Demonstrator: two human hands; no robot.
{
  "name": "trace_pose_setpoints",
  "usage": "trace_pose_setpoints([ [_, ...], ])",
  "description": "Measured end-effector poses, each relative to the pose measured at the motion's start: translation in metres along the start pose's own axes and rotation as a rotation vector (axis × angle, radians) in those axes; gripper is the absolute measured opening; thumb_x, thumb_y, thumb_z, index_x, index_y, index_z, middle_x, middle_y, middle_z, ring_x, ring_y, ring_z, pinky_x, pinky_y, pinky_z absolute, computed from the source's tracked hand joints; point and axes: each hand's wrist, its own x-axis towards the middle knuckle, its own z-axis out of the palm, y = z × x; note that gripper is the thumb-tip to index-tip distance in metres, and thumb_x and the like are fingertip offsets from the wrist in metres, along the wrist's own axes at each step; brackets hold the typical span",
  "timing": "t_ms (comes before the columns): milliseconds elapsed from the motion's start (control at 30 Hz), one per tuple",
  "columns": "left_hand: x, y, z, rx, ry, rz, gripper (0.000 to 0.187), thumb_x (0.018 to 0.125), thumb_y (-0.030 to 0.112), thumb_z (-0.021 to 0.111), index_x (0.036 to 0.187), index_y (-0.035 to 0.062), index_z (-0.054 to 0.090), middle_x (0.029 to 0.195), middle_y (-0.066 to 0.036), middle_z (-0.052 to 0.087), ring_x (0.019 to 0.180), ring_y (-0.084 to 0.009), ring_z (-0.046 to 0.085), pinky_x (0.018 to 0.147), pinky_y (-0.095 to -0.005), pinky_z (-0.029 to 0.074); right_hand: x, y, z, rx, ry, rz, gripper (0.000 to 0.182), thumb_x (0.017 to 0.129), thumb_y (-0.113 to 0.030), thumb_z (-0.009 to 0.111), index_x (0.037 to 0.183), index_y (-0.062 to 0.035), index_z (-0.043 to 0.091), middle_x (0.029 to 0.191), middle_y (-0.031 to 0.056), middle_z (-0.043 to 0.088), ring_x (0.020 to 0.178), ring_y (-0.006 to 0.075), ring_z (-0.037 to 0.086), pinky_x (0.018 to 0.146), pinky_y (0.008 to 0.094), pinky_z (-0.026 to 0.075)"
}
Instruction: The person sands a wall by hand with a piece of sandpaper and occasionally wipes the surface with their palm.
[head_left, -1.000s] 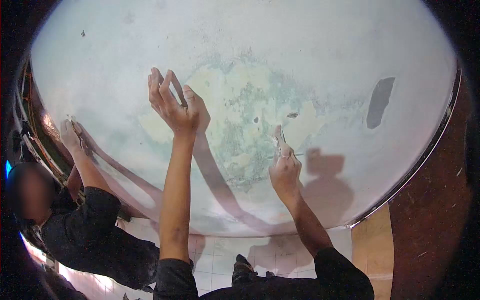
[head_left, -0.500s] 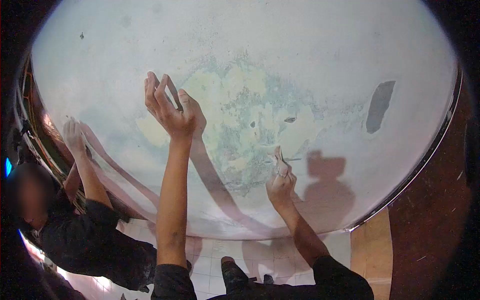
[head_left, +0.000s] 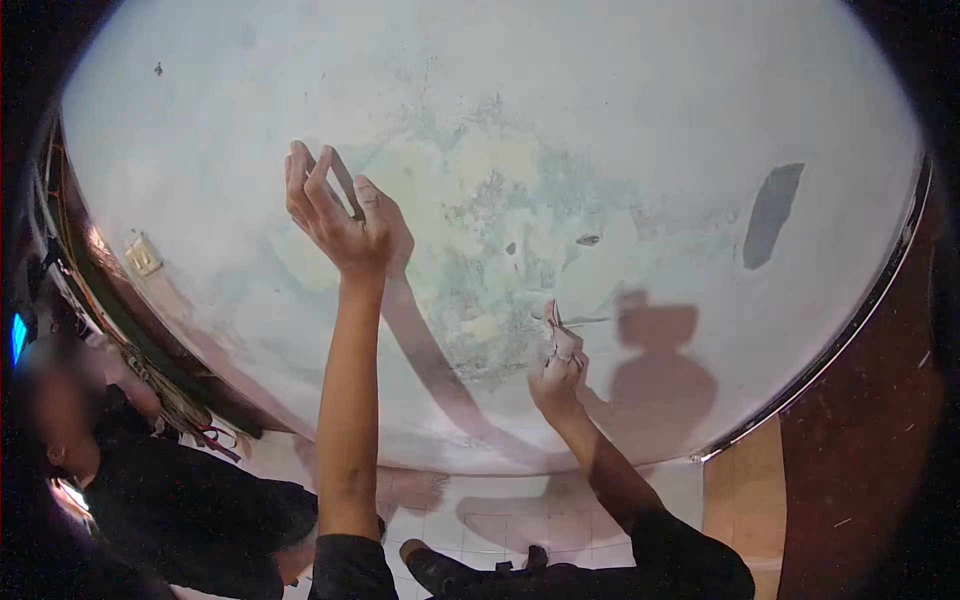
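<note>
A whitish wall [head_left: 600, 90] with worn yellow-green and grey patches [head_left: 490, 180] fills the view ahead. My left hand [head_left: 345, 215] is raised at the left edge of the patches, its fingers apart and bent, holding nothing. Lower and to the right, my right hand [head_left: 556, 378] is closed around a small pale folded piece [head_left: 563, 342]. Its tip points up at the wall surface, beside a thin dark line in the paint. What the piece is, I cannot tell. Two small dark holes [head_left: 588, 240] lie just above my right hand.
At the left edge, a person in a dark shirt [head_left: 190, 500] stands close by. A cream wall plate [head_left: 143, 255] and bundled cables [head_left: 150, 380] are on that side. A dark grey patch [head_left: 772, 217] marks the wall at right. White floor tiles [head_left: 455, 500] show below.
The other person's hand has left the wall and drawn back toward their head, uncovering the cream plate. My hands stay nearly in place while the view shifts slightly.
</note>
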Motion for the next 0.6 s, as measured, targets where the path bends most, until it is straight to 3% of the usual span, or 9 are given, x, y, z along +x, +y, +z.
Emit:
trace_pose_setpoints([
  [67,-0.002,-0.003,0.0,-0.024,-0.005,-0.008,0.042,0.087,0.023,0.057,0.126,0.0061,0.053,0.143,-0.019,0.041,0.135,-0.0376,0.035,0.109,-0.0484,0.025,0.002,-0.002,-0.001,-0.014,0.014,-0.011,0.045,0.079,0.004,0.057,0.123,0.0057,0.048,0.132,0.0211,0.056,0.099,0.0357,0.059,0.08,0.0422,0.047],
  [233,-0.002,-0.003,0.001,-0.009,-0.007,0.003,0.042,0.088,0.024,0.056,0.126,0.0062,0.053,0.143,-0.02,0.041,0.135,-0.0366,0.034,0.109,-0.0482,0.024,0.043,-0.019,-0.008,0.134,0.087,0.011,0.041,0.084,0.005,0.056,0.124,0.0061,0.047,0.126,0.0204,0.06,0.099,0.0346,0.06,0.081,0.0396,0.048],
  [400,-0.001,0.0,0.001,0.01,0.013,0.005,0.04,0.092,0.028,0.051,0.123,0.0024,0.054,0.141,-0.02,0.044,0.132,-0.0346,0.037,0.109,-0.047,0.027,0.015,-0.011,0.006,0.143,0.117,-0.092,0.043,0.085,0.005,0.055,0.128,0.0086,0.048,0.122,0.0192,0.062,0.1,0.0316,0.061,0.086,0.0361,0.047],
  [600,-0.002,0.0,0.001,-0.005,0.012,0.002,0.039,0.091,0.025,0.053,0.123,0.0032,0.054,0.141,-0.02,0.044,0.131,-0.0335,0.038,0.109,-0.0469,0.026,0.052,-0.015,-0.01,0.034,0.043,-0.096,0.044,0.086,0.003,0.054,0.13,0.0084,0.05,0.119,0.0181,0.063,0.09,0.0293,0.062,0.078,0.0374,0.047],
])
